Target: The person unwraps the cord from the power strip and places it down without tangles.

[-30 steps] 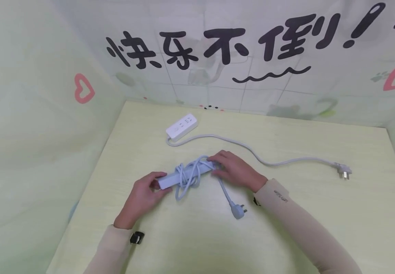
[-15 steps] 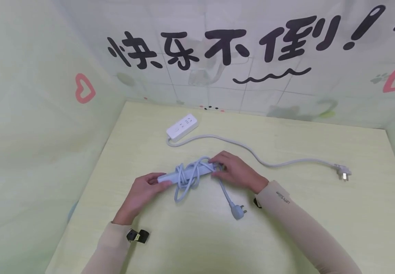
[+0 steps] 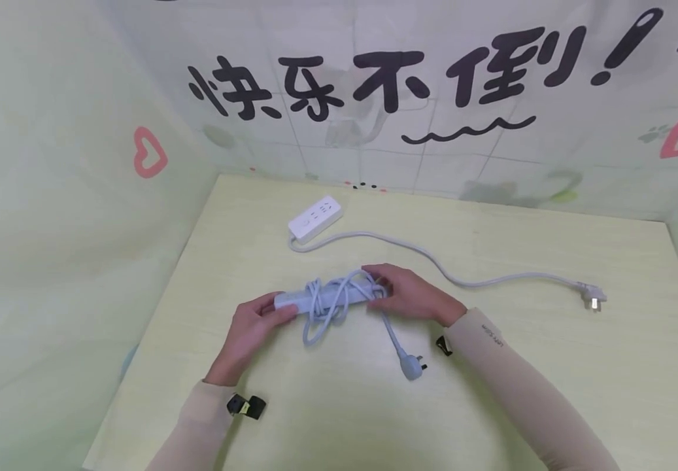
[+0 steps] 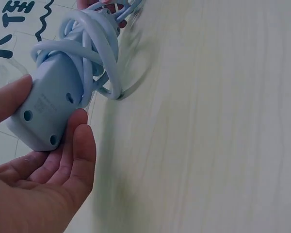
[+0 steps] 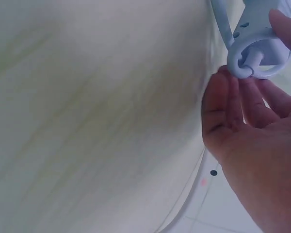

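A light blue power strip [image 3: 289,300] lies slantwise between both hands in the head view. Its own cord [image 3: 339,294] is looped round its middle, and the blue plug [image 3: 412,367] hangs off toward the near right. My left hand [image 3: 252,332] holds the left end, thumb on the near side. The left wrist view shows screw holes and small print on the strip's underside [image 4: 48,102]. At the other end my right hand [image 3: 414,296] holds the strip where the cord comes out. In the right wrist view, a cord loop [image 5: 240,56] lies between its thumb and fingers.
Farther back on the pale table [image 3: 491,392] lies a white power strip [image 3: 315,219]. Its grey-white cord [image 3: 433,258] runs right to a plug [image 3: 594,296]. A printed cloth [image 3: 386,144] stands behind the table, with another at the left.
The blue power strip has turned about its length, and its left end has risen slightly in view. My left thumb has moved up along it. The white power strip stays put.
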{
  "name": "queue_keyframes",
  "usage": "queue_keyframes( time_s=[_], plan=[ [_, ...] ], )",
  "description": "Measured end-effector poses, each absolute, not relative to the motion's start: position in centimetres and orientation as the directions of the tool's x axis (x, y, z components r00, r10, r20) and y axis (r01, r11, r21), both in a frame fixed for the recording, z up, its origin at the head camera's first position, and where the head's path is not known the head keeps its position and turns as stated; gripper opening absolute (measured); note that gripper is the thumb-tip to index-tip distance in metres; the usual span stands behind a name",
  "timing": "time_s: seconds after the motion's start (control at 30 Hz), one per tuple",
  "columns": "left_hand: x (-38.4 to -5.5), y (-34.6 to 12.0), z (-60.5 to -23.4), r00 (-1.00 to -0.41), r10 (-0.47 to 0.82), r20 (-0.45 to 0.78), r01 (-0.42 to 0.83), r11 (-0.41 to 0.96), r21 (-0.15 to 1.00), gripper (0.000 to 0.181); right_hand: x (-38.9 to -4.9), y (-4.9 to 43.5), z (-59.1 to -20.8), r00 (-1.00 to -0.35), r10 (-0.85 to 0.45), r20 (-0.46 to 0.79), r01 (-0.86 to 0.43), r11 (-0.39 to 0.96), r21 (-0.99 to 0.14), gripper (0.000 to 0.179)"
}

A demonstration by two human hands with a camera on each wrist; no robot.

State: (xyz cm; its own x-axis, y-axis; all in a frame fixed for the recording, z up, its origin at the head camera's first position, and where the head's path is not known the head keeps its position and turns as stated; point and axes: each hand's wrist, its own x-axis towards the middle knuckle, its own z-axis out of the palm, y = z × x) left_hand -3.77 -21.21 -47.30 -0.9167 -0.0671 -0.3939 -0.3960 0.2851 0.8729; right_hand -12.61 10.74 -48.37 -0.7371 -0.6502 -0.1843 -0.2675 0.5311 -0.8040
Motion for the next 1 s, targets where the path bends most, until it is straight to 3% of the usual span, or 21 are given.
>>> queue_keyframes(
  time_s=[0.13,0.3,0.47,0.77,0.9,1.0],
  plan=[
    [-4.5,-20.9,-47.0,-0.941,-0.049,-0.334,-0.336,0.218,0.916,0.048,-12.7,11.7,-47.1,-0.750,-0.634,-0.190,-0.141,0.433,-0.890,0.066],
    [-5.7,-20.5,-45.7,-0.966,0.005,-0.257,-0.253,0.172,0.952,0.045,-12.7,13.2,-44.9,-0.803,-0.577,-0.146,-0.073,0.339,-0.938,0.040],
    [-6.8,-19.6,-43.8,-0.985,0.078,-0.157,-0.141,0.177,0.974,0.045,-12.4,14.1,-43.3,-0.870,-0.493,-0.010,-0.176,0.330,-0.927,0.027],
    [-8.6,-17.8,-41.2,-0.985,0.171,-0.005,0.031,0.210,0.977,0.052,-11.7,16.5,-39.5,-0.893,-0.419,0.164,-0.309,0.306,-0.900,0.021],
    [-9.0,-16.6,-40.9,-0.985,0.171,0.037,0.069,0.180,0.981,0.051,-11.1,17.3,-37.8,-0.862,-0.361,0.354,-0.471,0.316,-0.823,0.022],
    [-9.3,-15.7,-40.9,-0.988,0.143,0.055,0.079,0.172,0.982,0.051,-10.5,17.6,-36.6,-0.785,-0.336,0.520,-0.613,0.309,-0.727,0.022]
  ],
)
